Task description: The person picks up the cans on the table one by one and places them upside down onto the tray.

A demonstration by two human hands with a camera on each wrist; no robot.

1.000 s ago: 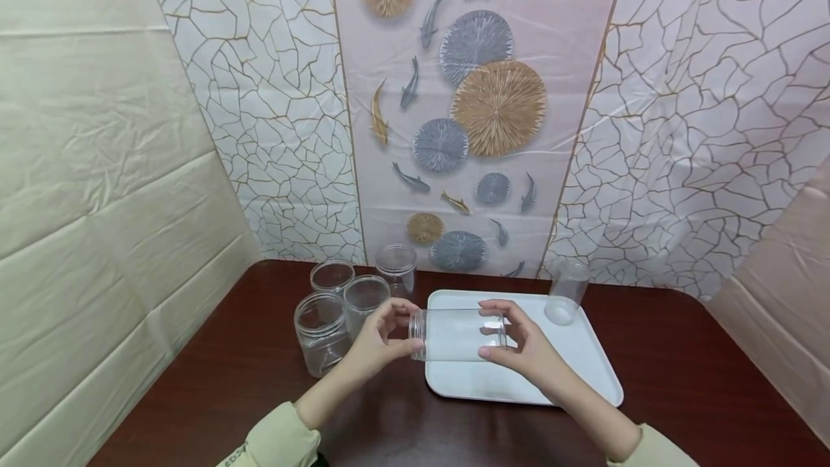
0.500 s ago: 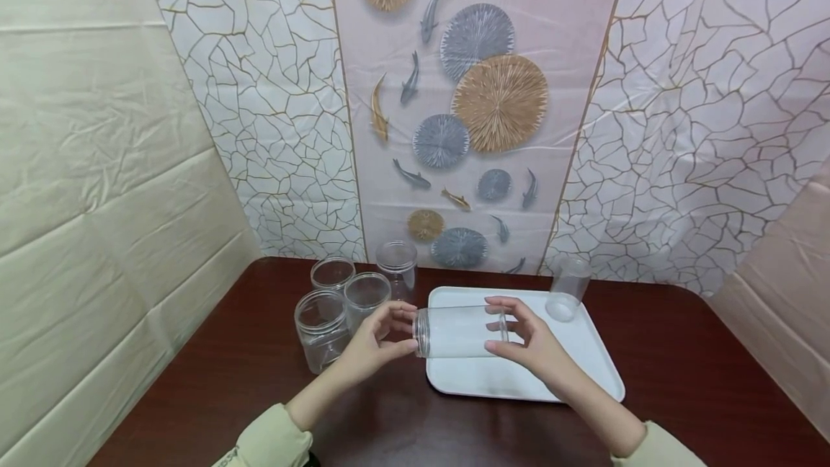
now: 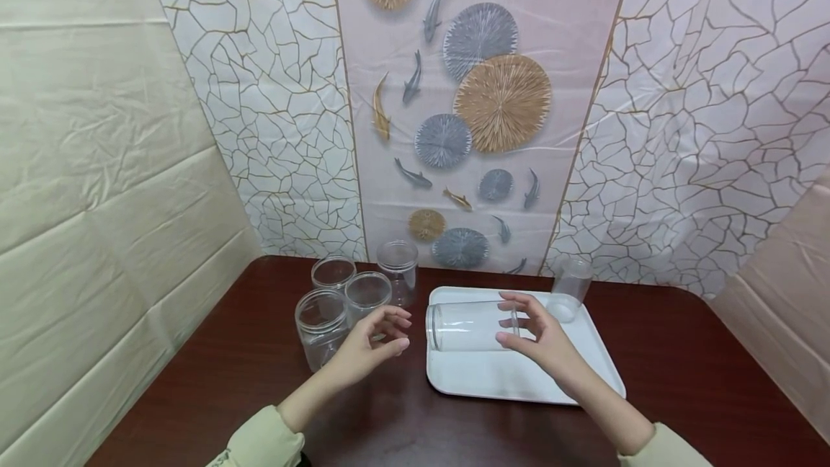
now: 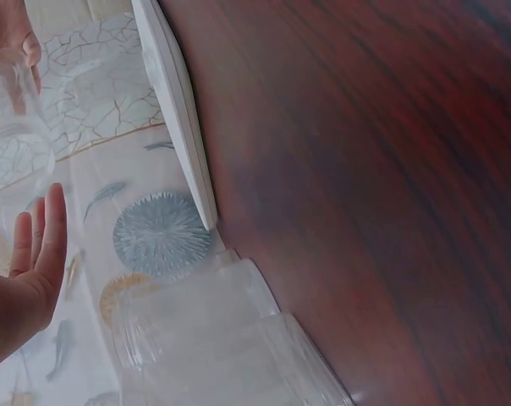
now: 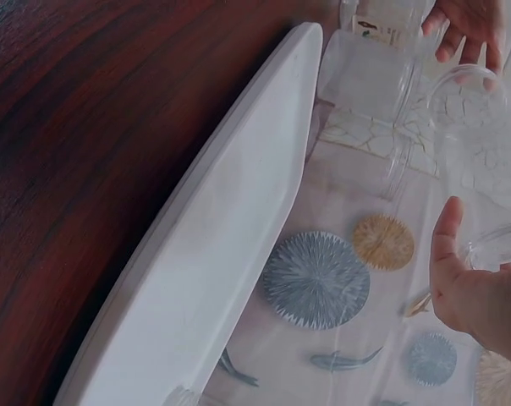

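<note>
A clear, lidless jar (image 3: 470, 326) lies sideways in the air above the white tray (image 3: 519, 377), its threaded mouth to the left. My right hand (image 3: 538, 334) grips it round the base end, thumb on the near side and fingers on the far side. My left hand (image 3: 372, 344) is apart from the jar, fingers loosely bent with nothing between them. In the left wrist view, a gap shows between the left hand (image 4: 23, 288) and the jar (image 4: 17, 118).
Several clear jars, one at the front left (image 3: 322, 330), stand left of the tray on the dark wooden table (image 3: 389, 424). Another clear jar (image 3: 569, 290) stands on the tray's back right corner. A patterned cloth wall (image 3: 454, 200) rises behind.
My left hand has let go of the jar's mouth end and drawn back to the left. The right hand has carried the jar slightly to the right.
</note>
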